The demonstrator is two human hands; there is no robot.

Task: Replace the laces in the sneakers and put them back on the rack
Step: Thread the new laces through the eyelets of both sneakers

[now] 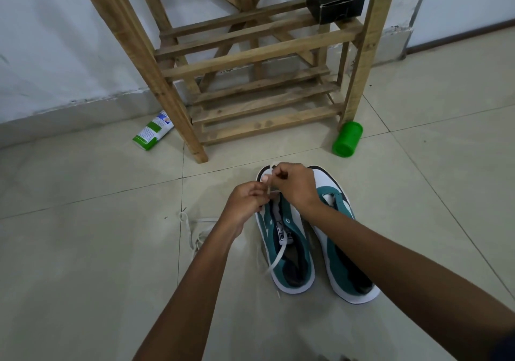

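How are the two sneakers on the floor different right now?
The left sneaker has a white lace in it, pinched by both hands, left and right; the right sneaker shows no lace and is untouched. The left sneaker's toe is covered by the hands; the right sneaker's shows. Both are teal and white, toes toward the rack.

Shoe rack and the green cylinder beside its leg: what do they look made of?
Shoe rack: unfinished wood, judging by visible grain, knots and stains on its slats. Green cylinder: probably plastic, given its uniform bright colour and smooth, slightly glossy surface.
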